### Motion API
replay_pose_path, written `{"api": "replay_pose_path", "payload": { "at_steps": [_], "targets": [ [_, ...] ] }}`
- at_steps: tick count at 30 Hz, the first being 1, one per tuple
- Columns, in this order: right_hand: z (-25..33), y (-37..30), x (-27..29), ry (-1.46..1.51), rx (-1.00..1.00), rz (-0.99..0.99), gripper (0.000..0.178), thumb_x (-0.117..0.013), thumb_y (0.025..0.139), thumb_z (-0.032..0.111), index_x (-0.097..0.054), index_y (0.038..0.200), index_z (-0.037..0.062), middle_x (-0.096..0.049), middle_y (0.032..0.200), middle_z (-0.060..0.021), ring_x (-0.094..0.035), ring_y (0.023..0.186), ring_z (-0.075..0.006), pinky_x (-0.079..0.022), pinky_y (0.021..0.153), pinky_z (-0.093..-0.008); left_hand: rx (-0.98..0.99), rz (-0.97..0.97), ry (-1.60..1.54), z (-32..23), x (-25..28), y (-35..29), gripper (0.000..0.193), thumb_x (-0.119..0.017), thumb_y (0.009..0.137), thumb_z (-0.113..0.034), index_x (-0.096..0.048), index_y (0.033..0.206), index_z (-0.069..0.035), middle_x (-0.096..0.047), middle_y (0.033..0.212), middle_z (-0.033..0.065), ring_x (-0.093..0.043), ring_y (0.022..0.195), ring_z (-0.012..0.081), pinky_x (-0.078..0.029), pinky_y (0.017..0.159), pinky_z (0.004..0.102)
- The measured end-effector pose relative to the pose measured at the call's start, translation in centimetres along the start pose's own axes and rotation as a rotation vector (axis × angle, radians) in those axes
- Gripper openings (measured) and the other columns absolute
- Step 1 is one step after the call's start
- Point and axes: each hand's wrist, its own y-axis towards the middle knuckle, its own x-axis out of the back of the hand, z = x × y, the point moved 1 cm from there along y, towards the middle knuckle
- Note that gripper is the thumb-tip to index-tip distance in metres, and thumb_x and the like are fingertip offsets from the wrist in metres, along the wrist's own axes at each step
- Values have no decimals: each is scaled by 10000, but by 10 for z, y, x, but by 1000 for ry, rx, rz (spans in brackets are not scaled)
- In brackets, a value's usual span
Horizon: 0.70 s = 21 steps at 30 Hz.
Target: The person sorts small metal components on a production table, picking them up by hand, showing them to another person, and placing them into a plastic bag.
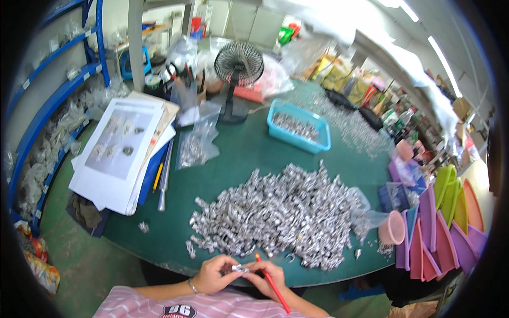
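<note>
At the front edge of the green table, my left hand (213, 274) is closed, with thumb and fingers pinching a small silver metal part (240, 268). Opposite it, my right hand (269, 276) is closed round a slim red pen-like tool (275, 290) with an orange upper end. The fingertips of that hand meet the same part, so both hands are nearly together. Just beyond them spreads a large heap of similar shiny metal parts (281, 212). The part's exact shape is too small to tell.
A light-blue bin (324, 139) holds more metal pieces, near a black fan (238, 63). Papers (119, 153), a yellow pencil (158, 177) and a bag of parts (193, 148) lie left. To the right are a pink cup (392, 228) and colourful plastic bins (424, 233).
</note>
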Motion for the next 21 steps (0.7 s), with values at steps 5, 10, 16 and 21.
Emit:
{"api": "replay_pose_path", "payload": {
  "at_steps": [5,10,16,21],
  "targets": [
    [28,25,11,-134,67,113,154,-695,798,7,-617,929,-17,-683,936,-152,-658,786,-160,-531,684,-261,205,-44,-421,10,-4,0,208,-695,811,-14,-544,953,12,-638,783,52,-606,688,70,-497,613,199],
    [56,79,53,-339,264,-46,171,-619,816,-25,-631,975,38,-628,830,-109,-606,726,-234,-488,659,-310,130,-108,-437,43,-3,-11,254,-660,811,51,-477,982,7,-624,813,94,-612,675,110,-514,602,234],
    [128,180,170,-579,619,-409,136,-626,770,-60,-580,861,32,-614,804,-103,-604,759,-231,-483,710,-322,178,-246,-142,26,8,-12,199,-685,815,-18,-578,983,-32,-663,871,69,-616,766,110,-506,679,261],
    [226,270,291,-1127,907,-793,79,-595,846,62,-589,913,21,-607,806,-166,-589,755,-326,-467,703,-387,50,-333,142,20,17,-8,199,-712,795,-50,-602,962,-45,-659,802,44,-608,701,90,-497,642,244]
  ]
}}
